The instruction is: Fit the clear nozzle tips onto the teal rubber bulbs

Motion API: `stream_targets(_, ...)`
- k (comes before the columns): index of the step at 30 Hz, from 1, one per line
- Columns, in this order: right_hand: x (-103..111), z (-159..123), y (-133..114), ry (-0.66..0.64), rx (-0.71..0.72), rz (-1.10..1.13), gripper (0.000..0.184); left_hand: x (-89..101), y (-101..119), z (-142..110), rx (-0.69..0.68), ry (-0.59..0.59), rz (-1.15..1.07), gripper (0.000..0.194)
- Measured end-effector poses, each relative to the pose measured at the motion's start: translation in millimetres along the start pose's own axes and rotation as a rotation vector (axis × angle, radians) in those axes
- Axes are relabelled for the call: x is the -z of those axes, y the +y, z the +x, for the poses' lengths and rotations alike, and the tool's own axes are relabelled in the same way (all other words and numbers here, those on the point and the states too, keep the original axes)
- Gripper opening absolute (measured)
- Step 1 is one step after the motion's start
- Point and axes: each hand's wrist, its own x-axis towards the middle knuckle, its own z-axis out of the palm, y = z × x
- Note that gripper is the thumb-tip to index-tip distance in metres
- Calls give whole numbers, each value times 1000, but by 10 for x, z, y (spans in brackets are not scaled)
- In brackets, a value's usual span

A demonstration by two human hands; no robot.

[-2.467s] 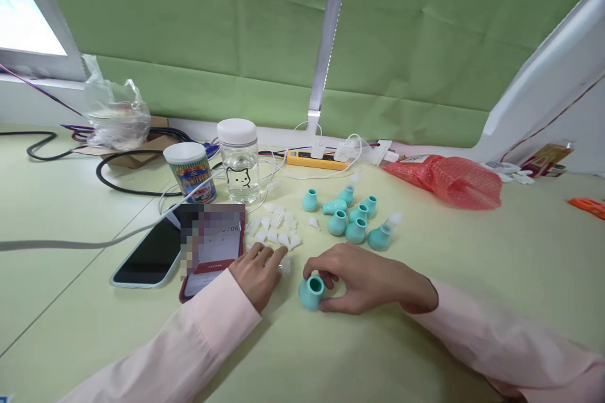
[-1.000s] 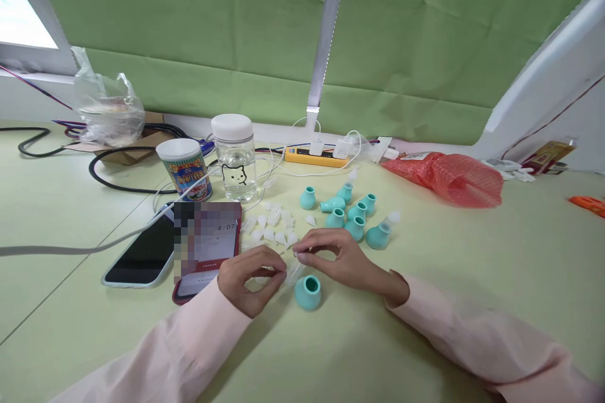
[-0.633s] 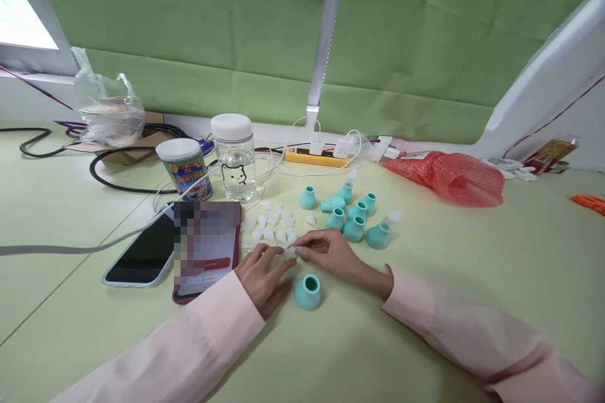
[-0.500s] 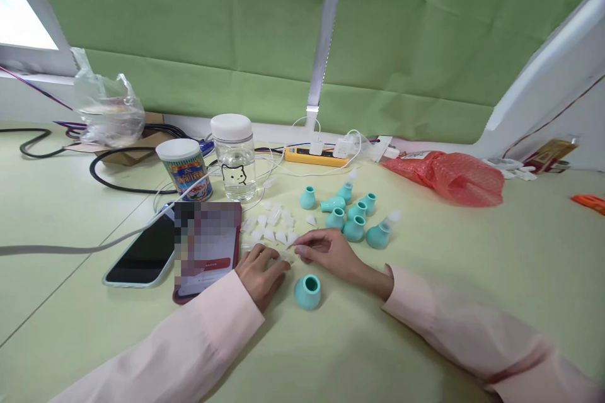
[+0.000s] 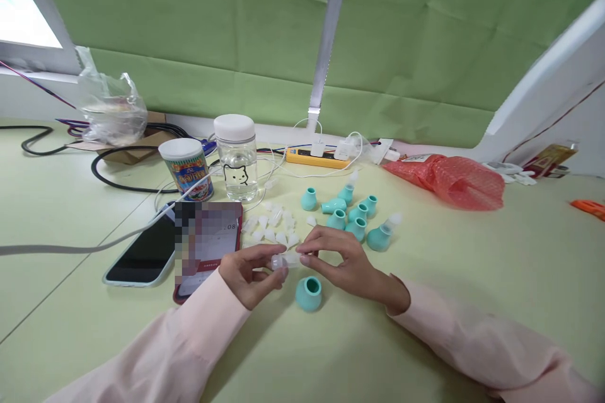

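Note:
Between my two hands is a small clear plastic nozzle (image 5: 285, 261), held lengthwise over the table. My left hand (image 5: 253, 274) pinches its wider left end between thumb and fingers. At the right end, the fingertips of my right hand (image 5: 343, 258) close on its narrow tip; whether that tip is a separate piece I cannot tell. Just below stands an upright teal rubber bulb (image 5: 309, 295) with its round mouth open. Behind my hands lie several loose translucent plastic pieces (image 5: 275, 216). Several more teal bulbs (image 5: 336, 219) are grouped behind my right hand, and one bulb (image 5: 379, 236) carries a clear nozzle.
Two phones lie at the left, a dark one (image 5: 142, 258) and a red-cased one (image 5: 222, 233). Behind them stand a printed cup (image 5: 189, 170) and a water bottle (image 5: 236, 160). A yellow power strip (image 5: 316, 158) and red bubble wrap (image 5: 449, 181) are at the back.
Both hands have lifted off the table around the clear nozzle, which now shows plainly between them. My left hand has turned, and its fingers now pinch the nozzle's end. The bulbs have stayed put.

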Motion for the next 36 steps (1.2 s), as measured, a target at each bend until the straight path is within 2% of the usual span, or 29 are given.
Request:
stream_targets(8,-33,-43,-40,-21,22,-64,24,2,6,-45,-13,-64,35,26)
stream_targets(17,-105,-67,-28,43,100,-93,26,3,3,-47,-16,-69,35,24)
stream_targets(28,-90,-92,-56,-35,249,-321,37,45,11,-33,45,-107,8,32)
stream_targets(36,-76,-101,-52,-65,217,-249,36,3,12,-70,-36,-63,-80,25)
